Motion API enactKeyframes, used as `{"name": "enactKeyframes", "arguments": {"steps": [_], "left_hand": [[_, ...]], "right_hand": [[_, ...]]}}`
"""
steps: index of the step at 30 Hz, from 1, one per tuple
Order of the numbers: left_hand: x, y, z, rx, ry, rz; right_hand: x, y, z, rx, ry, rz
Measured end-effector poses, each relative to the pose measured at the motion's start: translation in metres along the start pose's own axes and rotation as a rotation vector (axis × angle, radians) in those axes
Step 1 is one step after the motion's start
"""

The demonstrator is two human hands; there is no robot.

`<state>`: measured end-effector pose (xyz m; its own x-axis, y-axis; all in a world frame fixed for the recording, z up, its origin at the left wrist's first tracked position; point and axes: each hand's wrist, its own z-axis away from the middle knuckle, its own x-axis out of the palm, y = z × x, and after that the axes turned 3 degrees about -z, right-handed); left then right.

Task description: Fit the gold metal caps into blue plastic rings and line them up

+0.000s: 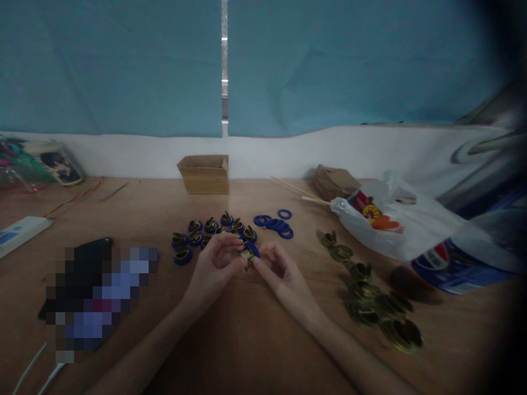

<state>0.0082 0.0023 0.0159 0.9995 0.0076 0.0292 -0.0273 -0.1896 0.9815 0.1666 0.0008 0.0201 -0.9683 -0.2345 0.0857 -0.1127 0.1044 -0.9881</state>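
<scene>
In the middle of the head view, my left hand and my right hand meet, fingers closed around a small brass-coloured fitting with a blue ring. Fingertips hide part of it. Just beyond my left hand sits a group of similar round brass fittings with blue rings at their bases and raised flaps on top. Several loose blue rings lie past my right hand, some overlapping. Farther right are brass fittings without blue rings, scattered in a rough line toward me.
A small open cardboard box stands at the back, with a brown paper packet right of it. A white plastic bag and a blue Pepsi package fill the right. Left lie a dark phone-like slab, cables and a white power strip.
</scene>
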Motion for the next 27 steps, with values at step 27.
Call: {"name": "enactKeyframes", "arguments": {"steps": [27], "left_hand": [[-0.005,-0.011,0.001,0.036,0.047,-0.412]], "right_hand": [[0.014,0.007,0.005,0.065,-0.055,-0.091]]}}
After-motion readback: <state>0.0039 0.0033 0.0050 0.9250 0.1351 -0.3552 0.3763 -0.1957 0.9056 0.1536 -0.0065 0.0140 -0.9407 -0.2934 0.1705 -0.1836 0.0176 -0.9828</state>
